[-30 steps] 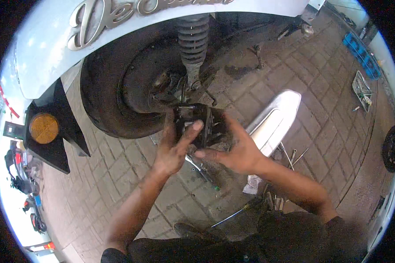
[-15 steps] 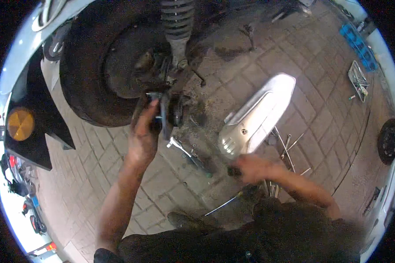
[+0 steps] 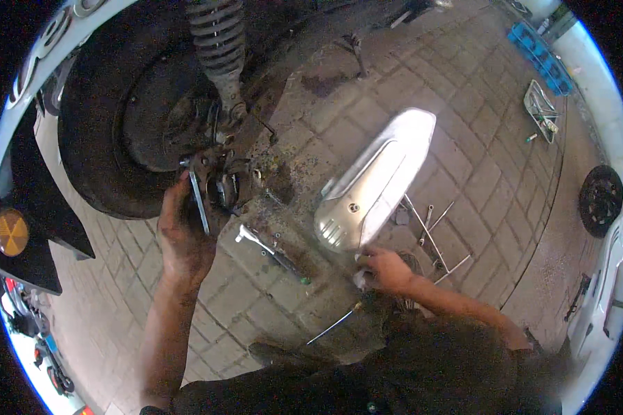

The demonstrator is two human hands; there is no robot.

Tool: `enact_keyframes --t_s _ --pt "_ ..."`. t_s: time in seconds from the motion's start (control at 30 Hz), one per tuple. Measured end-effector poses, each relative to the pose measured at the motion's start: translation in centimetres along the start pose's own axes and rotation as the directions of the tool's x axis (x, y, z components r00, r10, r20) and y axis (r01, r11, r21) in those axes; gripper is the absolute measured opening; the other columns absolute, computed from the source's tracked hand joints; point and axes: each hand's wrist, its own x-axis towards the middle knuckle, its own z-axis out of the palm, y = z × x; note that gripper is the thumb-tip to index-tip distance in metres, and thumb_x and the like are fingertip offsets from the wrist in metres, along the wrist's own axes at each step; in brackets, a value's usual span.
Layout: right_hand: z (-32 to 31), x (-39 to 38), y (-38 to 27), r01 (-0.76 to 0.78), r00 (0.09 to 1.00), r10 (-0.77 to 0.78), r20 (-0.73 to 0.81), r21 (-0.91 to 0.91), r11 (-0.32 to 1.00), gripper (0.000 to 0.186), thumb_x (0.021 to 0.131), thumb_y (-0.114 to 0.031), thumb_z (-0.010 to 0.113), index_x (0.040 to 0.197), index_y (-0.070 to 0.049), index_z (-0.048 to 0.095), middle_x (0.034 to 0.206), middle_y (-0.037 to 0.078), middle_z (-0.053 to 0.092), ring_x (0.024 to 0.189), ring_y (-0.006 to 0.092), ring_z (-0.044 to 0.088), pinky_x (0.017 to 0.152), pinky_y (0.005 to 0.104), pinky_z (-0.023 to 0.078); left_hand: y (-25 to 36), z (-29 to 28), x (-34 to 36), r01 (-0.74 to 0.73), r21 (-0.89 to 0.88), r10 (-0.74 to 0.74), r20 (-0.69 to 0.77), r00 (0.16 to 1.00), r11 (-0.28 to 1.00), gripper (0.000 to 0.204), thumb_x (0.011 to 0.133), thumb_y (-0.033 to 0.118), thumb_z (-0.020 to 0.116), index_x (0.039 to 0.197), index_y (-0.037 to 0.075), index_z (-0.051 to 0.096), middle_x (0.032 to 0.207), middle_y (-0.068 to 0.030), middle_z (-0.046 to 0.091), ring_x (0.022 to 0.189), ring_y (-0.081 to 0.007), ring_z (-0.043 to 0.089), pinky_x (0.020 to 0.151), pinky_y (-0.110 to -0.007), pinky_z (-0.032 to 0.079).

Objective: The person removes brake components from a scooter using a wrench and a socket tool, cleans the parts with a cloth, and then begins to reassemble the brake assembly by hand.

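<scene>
My left hand [image 3: 185, 238] is raised beside the rear wheel [image 3: 93, 131], fingers wrapped round a dark metal part [image 3: 213, 220] with a bright, straight, flat edge. Its exact kind is hard to make out. The part sits close to the wheel hub, below the coil-spring shock absorber [image 3: 218, 48]; whether it touches the hub I cannot tell. Low on the right, my right hand [image 3: 391, 271] is closed on a small pale, crumpled-looking thing [image 3: 362, 279]. Just beyond that hand lies a silver exhaust muffler [image 3: 377, 183] on the paving.
A ratchet wrench [image 3: 266, 249] lies between my hands. Thin metal rods and tools [image 3: 432, 238] are right of the muffler. A blue crate [image 3: 540, 59], a metal rack [image 3: 540, 114] and a small black wheel [image 3: 601, 200] stand farther right. A black panel with an orange reflector [image 3: 12, 232] is at left.
The view has shifted, moving the scene leftward. My left hand has turned the dark part, so its bright edge shows more. A pale thing now shows at my right fingers, where a dark one showed before.
</scene>
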Motion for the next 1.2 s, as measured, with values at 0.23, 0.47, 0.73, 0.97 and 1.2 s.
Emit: enact_keyframes --t_s 0.23,0.47,0.73,0.97,1.2 --pt "-5.9 -0.5 -2.0 -0.241 0.938 0.312 -0.152 0.362 0.9 0.04 0.081 -0.025 0.074 0.114 -0.004 0.064 0.113 0.02 0.063 0.103 0.032 0.063 0.088 0.0411 0.05 -0.5 -2.2 0.7 0.005 -0.011 -0.005 0.03 1.0 1.0 0.038 0.1 0.032 0.047 0.126 0.006 0.056 0.12 -0.0071 0.06 0.108 -0.0188 0.058 0.094 -0.034 0.046" --pt "-7.9 -0.9 -2.3 -0.375 0.864 0.497 -0.082 0.555 0.743 0.03 0.085 -0.023 0.074 0.106 -0.002 0.069 0.095 0.015 0.07 0.084 0.0248 0.067 0.076 0.0381 0.052 -0.6 -1.9 0.7 -0.042 0.058 0.043 -0.021 0.999 0.997 0.039 0.099 0.033 0.048 0.126 0.007 0.056 0.117 -0.0056 0.062 0.105 -0.0178 0.059 0.093 -0.033 0.045" --pt "-8.4 -0.9 -2.2 -0.168 0.851 0.456 -0.26 0.687 0.707 0.028 0.082 -0.02 0.077 0.1 -0.001 0.068 0.085 0.01 0.065 0.077 0.0165 0.062 0.068 0.0321 0.049 -0.2 -0.4 0.1 -0.016 0.045 0.015 0.022 1.0 0.999 0.04 0.094 0.036 0.057 0.121 0.007 0.061 0.113 -0.0041 0.064 0.102 -0.0172 0.059 0.091 -0.033 0.044" --pt "-11.5 -1.1 -1.6 -0.12 0.971 0.159 -0.179 0.207 0.971 0.047 0.077 -0.021 0.079 0.116 0.0 0.063 0.103 0.018 0.067 0.086 0.0273 0.067 0.076 0.0361 0.054 -0.6 -1.8 0.3 -0.104 0.154 0.09 0.094 0.991 0.982 0.037 0.099 0.026 0.051 0.13 0.007 0.054 0.126 -0.0087 0.059 0.113 -0.0251 0.058 0.095 -0.044 0.048" --pt "-10.3 -1.5 0.1 -0.359 0.906 0.286 -0.313 -0.21 0.909 0.054 0.072 -0.008 0.071 0.124 -0.004 0.057 0.111 0.02 0.063 0.106 0.038 0.061 0.089 0.0461 0.051 -0.6 -1.2 0.4 -0.039 0.022 0.038 0.041 0.998 0.999 0.033 0.1 0.027 0.049 0.126 0.008 0.057 0.119 -0.0057 0.062 0.105 -0.018 0.059 0.09 -0.035 0.047"
